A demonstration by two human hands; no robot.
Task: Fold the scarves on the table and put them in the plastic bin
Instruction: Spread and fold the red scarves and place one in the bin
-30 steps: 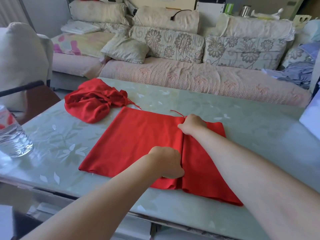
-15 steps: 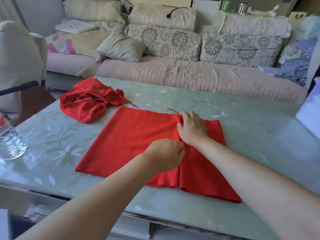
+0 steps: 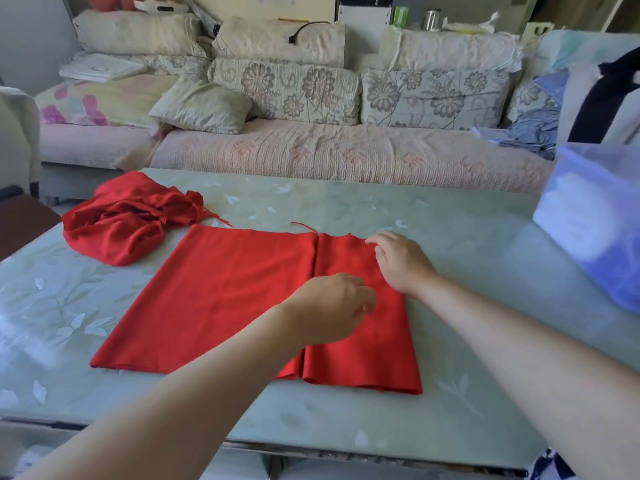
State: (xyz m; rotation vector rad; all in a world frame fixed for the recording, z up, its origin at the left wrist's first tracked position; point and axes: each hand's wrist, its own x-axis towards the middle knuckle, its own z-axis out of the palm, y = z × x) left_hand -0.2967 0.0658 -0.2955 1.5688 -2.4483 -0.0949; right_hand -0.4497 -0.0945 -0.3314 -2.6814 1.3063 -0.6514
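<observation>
The half-folded red scarf (image 3: 225, 292) lies flat mid-table, its narrow flap doubled over at the 3 o'clock side. The right hand (image 3: 398, 261) rests on that flap's far corner, fingers relaxed and slightly apart. The left hand (image 3: 332, 306) hovers over the flap, fingers loosely curled, with no cloth visibly pinched.

The soft, matte knit will likely slide on the glossy, leaf-patterned table (image 3: 450, 223). A one-sided tug could skew the crease or drag the layers out of line.

A crumpled, fringed second scarf (image 3: 128, 220) waits at 10 o'clock. The translucent bluish plastic bin (image 3: 595, 230) stands at 2 o'clock.
</observation>
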